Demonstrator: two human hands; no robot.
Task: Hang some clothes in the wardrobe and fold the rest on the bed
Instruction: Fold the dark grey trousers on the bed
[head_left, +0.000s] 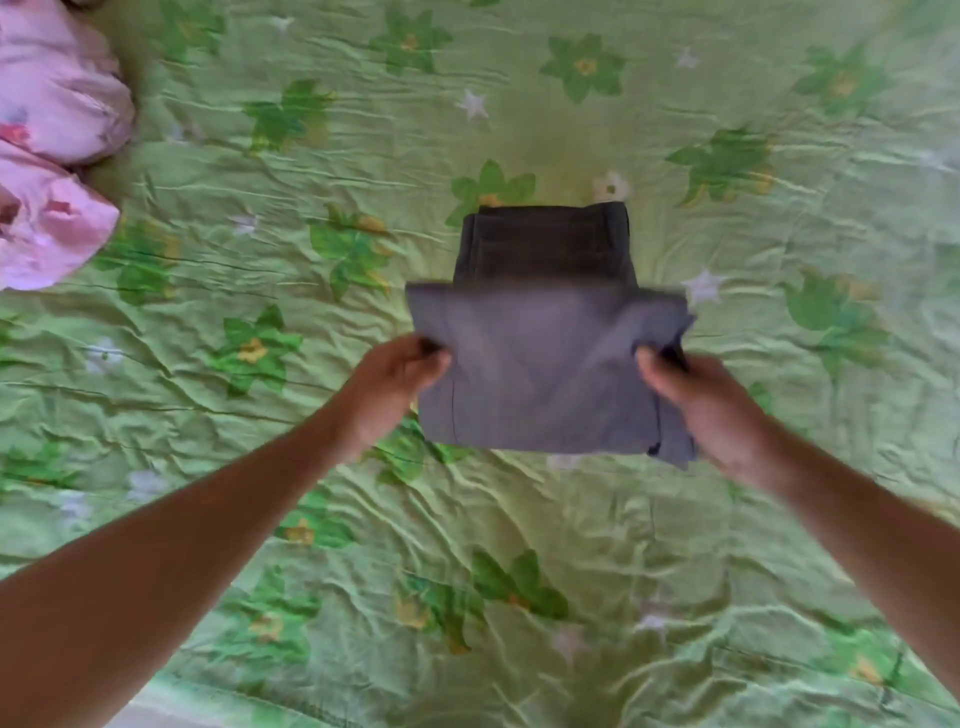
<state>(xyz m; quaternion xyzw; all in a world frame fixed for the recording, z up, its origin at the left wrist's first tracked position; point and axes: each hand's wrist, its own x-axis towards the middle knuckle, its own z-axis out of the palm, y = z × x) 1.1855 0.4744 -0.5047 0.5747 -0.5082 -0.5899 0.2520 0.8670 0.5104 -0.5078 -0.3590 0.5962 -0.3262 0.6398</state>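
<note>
The left hand (400, 374) and right hand (691, 395) each pinch a side of a folded grey garment (545, 374), held over the green flowered bed (311, 519), its far edge overlapping darker folded trousers (545, 244). No writing shows.

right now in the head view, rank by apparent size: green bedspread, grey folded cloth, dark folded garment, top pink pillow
1. green bedspread
2. grey folded cloth, held nearer the camera
3. dark folded garment and top pink pillow look alike; one partly hidden, one cropped
</note>
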